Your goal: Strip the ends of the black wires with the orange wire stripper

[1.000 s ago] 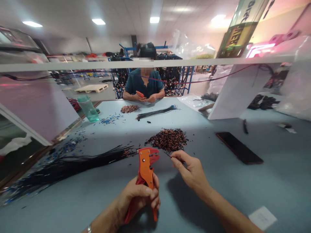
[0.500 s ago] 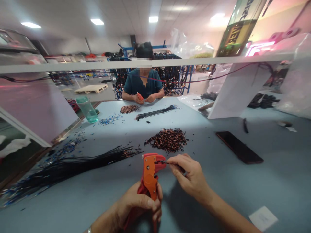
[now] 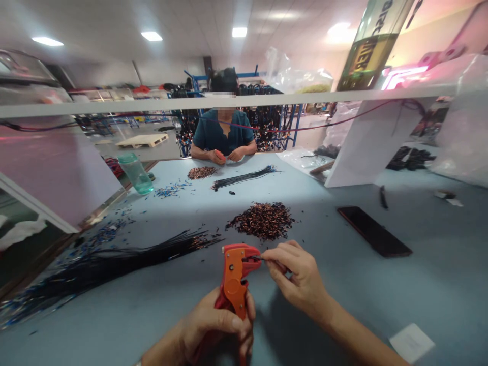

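Observation:
My left hand [image 3: 224, 323] is wrapped round the handles of a red and orange wire stripper [image 3: 234, 277], held upright with its jaws pointing right. Between the fingertips of my right hand [image 3: 299, 274] is a thin black wire [image 3: 260, 258], and its end sits in the stripper's jaws. Most of that wire is hidden by my fingers. Just beyond the tool lies a heap of short black and copper-coloured pieces [image 3: 263, 221]. A long bundle of black wires [image 3: 125, 264] stretches across the table to the left, its copper-tipped ends close to the stripper.
Across the table [image 3: 343, 315] a co-worker [image 3: 223, 132] holds a red tool near a small copper-coloured pile [image 3: 202, 173] and another wire bundle [image 3: 244, 177]. A phone [image 3: 373, 231] lies at right, a green bottle [image 3: 135, 173] stands at left. A shelf [image 3: 267, 100] spans overhead.
Both hands stay nearly in place, the wire end still in the stripper's jaws. The stripper's head has dropped very slightly, and the whole view has shifted a little.

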Action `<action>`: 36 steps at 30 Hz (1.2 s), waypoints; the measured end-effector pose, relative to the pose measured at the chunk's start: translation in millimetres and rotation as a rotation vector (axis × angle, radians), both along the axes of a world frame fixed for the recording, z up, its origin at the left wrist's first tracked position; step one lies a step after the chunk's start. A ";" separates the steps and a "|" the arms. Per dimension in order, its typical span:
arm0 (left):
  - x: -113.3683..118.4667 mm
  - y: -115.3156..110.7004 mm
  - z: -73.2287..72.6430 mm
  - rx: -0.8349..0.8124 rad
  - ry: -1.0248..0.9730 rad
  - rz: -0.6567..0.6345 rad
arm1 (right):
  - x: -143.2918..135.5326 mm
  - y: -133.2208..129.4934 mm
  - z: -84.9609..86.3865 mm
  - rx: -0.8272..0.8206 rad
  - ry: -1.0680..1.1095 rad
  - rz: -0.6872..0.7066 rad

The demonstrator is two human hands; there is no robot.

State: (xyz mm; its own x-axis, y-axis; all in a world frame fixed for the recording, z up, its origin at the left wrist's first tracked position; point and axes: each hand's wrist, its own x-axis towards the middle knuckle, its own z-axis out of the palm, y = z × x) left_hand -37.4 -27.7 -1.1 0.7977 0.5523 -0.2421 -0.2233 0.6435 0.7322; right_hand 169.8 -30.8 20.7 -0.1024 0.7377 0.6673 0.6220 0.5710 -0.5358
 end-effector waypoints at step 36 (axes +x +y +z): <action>1.5 -2.8 -5.7 0.014 0.001 0.012 | 3.9 3.1 -1.6 0.047 0.056 0.118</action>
State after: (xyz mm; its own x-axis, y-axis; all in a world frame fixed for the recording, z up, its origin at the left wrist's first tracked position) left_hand -35.9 -30.4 -6.8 0.7908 0.5653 -0.2348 -0.2304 0.6303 0.7414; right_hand 173.7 -27.8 19.2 -0.1479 0.6909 0.7077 0.5190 0.6634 -0.5391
